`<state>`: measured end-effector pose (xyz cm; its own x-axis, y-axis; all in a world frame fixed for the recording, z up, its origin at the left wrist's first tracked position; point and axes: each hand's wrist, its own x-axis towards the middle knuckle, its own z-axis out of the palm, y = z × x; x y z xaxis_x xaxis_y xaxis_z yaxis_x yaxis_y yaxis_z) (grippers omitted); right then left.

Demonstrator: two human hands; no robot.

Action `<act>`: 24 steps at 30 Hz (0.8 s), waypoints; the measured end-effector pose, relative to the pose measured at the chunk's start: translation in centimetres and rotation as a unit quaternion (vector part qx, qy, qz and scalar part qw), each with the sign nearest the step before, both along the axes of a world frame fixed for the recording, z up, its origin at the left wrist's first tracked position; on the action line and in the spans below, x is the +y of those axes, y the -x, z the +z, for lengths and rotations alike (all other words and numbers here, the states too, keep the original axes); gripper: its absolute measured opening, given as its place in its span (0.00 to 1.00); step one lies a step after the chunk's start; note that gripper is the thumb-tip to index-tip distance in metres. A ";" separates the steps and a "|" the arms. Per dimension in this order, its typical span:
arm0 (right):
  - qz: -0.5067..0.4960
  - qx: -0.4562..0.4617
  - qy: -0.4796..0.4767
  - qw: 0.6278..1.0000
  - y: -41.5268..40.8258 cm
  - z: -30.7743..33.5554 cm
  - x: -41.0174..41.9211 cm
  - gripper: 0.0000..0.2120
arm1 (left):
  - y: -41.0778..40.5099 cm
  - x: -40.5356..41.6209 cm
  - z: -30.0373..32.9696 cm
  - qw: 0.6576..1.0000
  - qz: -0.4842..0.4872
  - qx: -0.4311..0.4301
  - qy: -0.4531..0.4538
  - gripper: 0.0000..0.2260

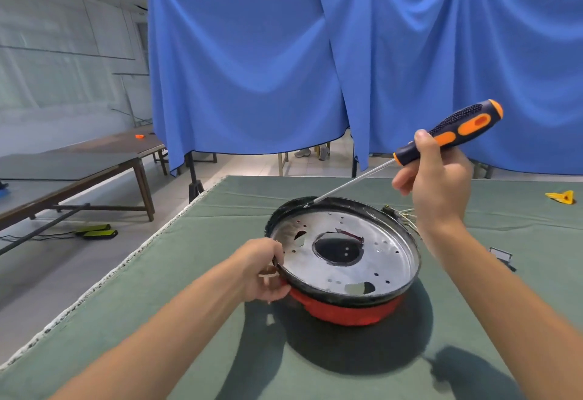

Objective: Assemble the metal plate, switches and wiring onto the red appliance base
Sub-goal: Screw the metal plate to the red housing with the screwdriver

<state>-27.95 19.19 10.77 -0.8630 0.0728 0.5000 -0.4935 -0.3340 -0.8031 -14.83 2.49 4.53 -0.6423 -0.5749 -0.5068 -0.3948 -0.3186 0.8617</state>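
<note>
The red appliance base [344,311] sits on the green table cover, tilted up at its left side. A round metal plate [383,251] with a large centre hole and several small holes lies in its black rim [407,289]. My left hand [263,268] grips the rim at the left edge. My right hand [437,178] holds an orange-and-black screwdriver [457,131], whose long shaft slants down to the far edge of the rim. A bundle of wires [405,215] lies just behind the base, at the right.
A yellow object [561,197] lies at the far right of the green table cover [220,273]. A small framed part [501,256] rests right of the base. Blue curtains [252,68] hang behind. Wooden tables [79,163] stand to the left, across a floor gap.
</note>
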 end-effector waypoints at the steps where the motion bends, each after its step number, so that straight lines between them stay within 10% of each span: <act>1: 0.001 0.002 0.002 1.000 -0.1 0.2 0.0 0.17 | -0.3 -1.1 0.4 1.000 -0.014 -0.011 0.018 0.06; 9: 0.006 -0.002 0.005 1.000 -0.8 0.9 -0.7 0.16 | -1.9 -8.2 1.6 0.952 -0.258 -0.082 0.145 0.07; 17: 0.009 0.010 -0.024 1.000 -1.6 -0.5 -2.7 0.21 | 0.3 -7.1 0.7 0.914 -0.238 -0.075 0.319 0.01; 24: 0.000 0.048 -0.030 0.998 -1.6 -1.2 -3.9 0.22 | -0.5 -7.3 0.0 0.938 -0.231 0.007 0.259 0.15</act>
<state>-26.31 15.28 9.61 -0.8103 0.0410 0.5846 -0.5701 -0.2862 -0.7701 -14.34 -4.85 4.50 -0.8880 -0.4010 -0.2251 -0.3743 0.3460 0.8603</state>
